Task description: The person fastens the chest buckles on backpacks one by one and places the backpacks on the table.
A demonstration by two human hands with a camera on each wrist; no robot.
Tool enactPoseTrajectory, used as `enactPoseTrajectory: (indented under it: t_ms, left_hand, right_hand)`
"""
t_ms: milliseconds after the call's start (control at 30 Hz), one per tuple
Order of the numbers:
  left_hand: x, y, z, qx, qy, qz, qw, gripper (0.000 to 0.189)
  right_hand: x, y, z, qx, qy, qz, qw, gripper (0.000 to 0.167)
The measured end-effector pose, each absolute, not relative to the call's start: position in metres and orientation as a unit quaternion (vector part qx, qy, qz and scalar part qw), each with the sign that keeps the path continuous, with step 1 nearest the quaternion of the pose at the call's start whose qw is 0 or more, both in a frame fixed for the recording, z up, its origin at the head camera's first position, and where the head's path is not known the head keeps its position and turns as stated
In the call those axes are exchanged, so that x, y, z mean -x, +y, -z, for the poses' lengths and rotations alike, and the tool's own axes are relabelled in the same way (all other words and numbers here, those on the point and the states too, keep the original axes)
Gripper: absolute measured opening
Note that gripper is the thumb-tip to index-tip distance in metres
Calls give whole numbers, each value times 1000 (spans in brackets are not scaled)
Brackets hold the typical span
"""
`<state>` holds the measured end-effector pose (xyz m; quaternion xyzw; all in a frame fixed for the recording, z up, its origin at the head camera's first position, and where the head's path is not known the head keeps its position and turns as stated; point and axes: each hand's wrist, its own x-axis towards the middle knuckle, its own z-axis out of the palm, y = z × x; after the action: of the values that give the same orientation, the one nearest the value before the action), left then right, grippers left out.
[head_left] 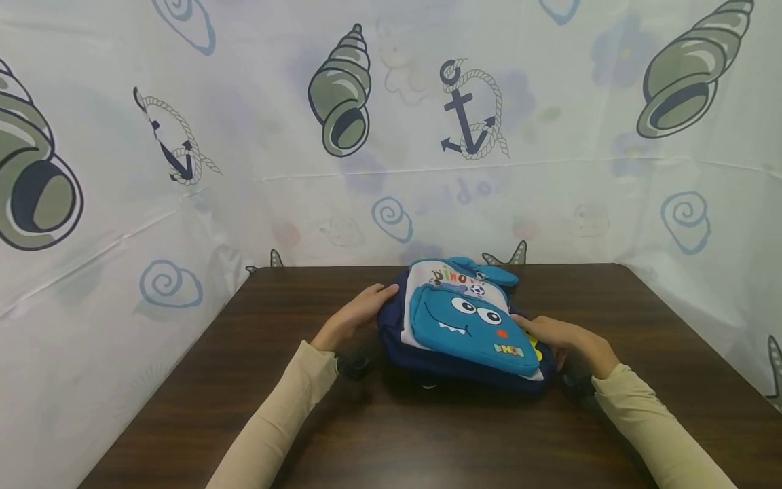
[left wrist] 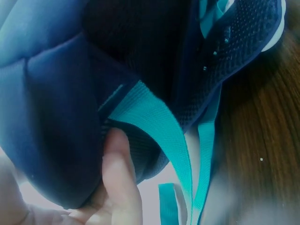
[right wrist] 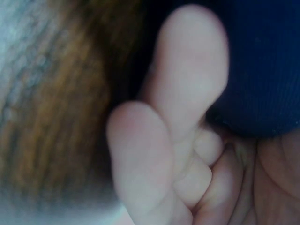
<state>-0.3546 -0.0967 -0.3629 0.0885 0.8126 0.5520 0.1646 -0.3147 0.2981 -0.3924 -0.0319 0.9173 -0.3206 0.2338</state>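
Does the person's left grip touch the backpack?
Touching. The left wrist view shows the left grip holding the backpack by its navy edge.

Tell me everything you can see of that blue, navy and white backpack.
The soft, fabric-looking blue, navy and white backpack has a blue front pocket with cartoon eyes and a toothy grin, colourful DINO lettering above, and yellow trim at one side. Teal webbing straps show behind. It tilts, front upward, over a dark brown wooden table. The bare left hand grips one side, the right hand the opposite.
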Motion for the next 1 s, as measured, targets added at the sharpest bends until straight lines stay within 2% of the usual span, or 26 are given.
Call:
enactPoseTrajectory:
  t_ms: [267,600,833,1000]
  left_hand:
    - [354,-95,361,-104,810,-557,155,54]
    - [353,-94,359,-109,825,-542,118,50]
    - [351,-92,357,-98,804,-576,111,62]
    - [352,-93,355,-84,786,-601,118,55]
  right_hand:
    - [315,299,394,35,916,322,235,83]
    - [316,299,394,41,914,328,236,79]
    - [316,299,394,39,915,326,233,80]
    - [314,299,394,42,913,331,234,80]
